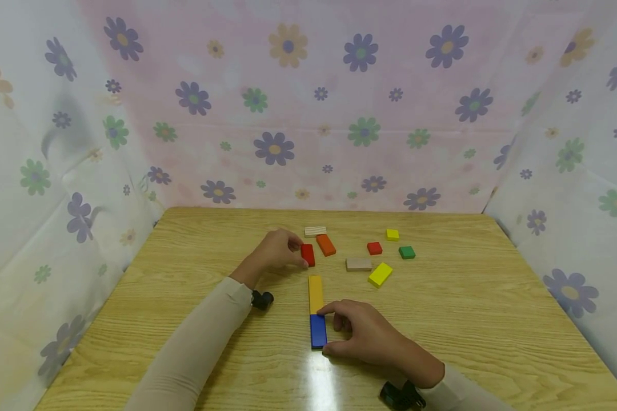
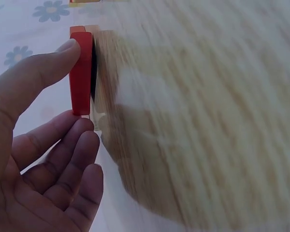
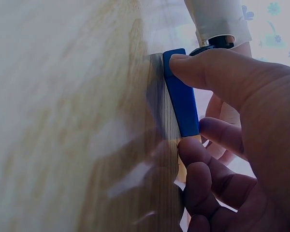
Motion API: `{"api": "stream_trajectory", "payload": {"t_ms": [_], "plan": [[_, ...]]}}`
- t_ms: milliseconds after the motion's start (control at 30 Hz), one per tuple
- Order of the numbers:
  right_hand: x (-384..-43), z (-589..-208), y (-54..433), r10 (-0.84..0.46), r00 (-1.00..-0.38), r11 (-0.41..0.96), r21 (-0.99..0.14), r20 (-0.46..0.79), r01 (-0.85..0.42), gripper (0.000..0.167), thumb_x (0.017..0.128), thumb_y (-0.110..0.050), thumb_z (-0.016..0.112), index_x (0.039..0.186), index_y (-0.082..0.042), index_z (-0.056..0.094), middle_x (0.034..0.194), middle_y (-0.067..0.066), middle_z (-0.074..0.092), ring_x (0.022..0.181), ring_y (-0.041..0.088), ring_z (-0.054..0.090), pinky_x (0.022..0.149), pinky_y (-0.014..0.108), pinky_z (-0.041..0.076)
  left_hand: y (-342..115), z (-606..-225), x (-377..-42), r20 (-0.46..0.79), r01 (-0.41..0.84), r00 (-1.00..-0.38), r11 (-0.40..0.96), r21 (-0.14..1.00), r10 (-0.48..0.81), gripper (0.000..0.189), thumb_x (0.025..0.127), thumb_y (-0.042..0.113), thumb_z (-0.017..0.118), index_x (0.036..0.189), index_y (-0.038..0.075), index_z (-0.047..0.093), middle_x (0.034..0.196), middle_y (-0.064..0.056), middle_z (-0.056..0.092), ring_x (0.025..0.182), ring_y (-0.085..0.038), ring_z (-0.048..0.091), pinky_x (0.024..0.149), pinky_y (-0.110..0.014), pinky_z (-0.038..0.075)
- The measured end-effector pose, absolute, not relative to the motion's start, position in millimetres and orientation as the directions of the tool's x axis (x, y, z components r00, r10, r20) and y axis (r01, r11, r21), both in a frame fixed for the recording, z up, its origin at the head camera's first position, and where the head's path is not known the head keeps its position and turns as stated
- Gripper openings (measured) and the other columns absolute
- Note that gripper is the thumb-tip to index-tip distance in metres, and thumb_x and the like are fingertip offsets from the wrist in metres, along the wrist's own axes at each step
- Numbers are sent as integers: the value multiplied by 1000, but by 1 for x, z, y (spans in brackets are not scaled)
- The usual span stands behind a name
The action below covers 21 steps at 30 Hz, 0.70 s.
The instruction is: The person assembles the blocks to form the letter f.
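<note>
My left hand (image 1: 277, 249) pinches a red rectangular block (image 1: 308, 255) by its two ends, thumb at the near end and index finger at the far one. In the left wrist view the red block (image 2: 82, 92) lies close along the tabletop, the other fingers loosely curled below it. Nearer to me, my right hand (image 1: 365, 334) holds a blue block (image 1: 318, 332) end to end between thumb and index finger. A yellow-orange block (image 1: 316, 294) lies in line beyond the blue one, their short ends together. The right wrist view shows the thumb on the blue block (image 3: 183, 106).
Past the left hand lie a pale striped wood block (image 1: 315, 231) and an orange block (image 1: 326, 245). To the right are a tan block (image 1: 359, 264), a yellow block (image 1: 380, 274) and small red (image 1: 375, 248), yellow (image 1: 392, 234) and green (image 1: 407, 252) pieces. Flowered cloth surrounds the table.
</note>
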State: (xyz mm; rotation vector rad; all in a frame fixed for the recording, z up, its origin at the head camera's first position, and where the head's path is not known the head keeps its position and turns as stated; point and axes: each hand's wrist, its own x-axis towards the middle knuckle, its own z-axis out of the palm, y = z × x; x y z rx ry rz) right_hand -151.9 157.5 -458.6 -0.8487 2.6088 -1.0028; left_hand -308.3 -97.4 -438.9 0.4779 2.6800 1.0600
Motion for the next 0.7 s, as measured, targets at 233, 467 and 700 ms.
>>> {"api": "stream_trajectory", "payload": {"t_ms": [233,467,700], "plan": [[-152,-458,157,-588,-809,600,-669,4,-439,55,81,-47,87,131,-36,65,94,-12,63,80,7,56,70,22,49,-95,-439,-307,-88,228,-914,680,697,397,59,76,27,94,128,10,73,116,-2,71,106,-20,64,96,-39,55],[-151,-458,158,-587,-809,601,-666,7,-442,56,81,-47,87,131,-36,65,94,-12,63,79,6,56,70,22,49,-91,-440,-307,-98,235,-907,687,688,409,58,76,29,94,127,10,73,116,-2,72,106,-19,64,97,-39,55],[-152,-459,158,-586,-810,605,-661,8,-444,56,81,-46,88,131,-37,65,94,-12,63,79,6,56,70,22,49,-90,-441,-306,-97,242,-905,688,684,414,55,77,35,92,123,10,74,112,-1,72,103,-18,66,93,-37,56]]}}
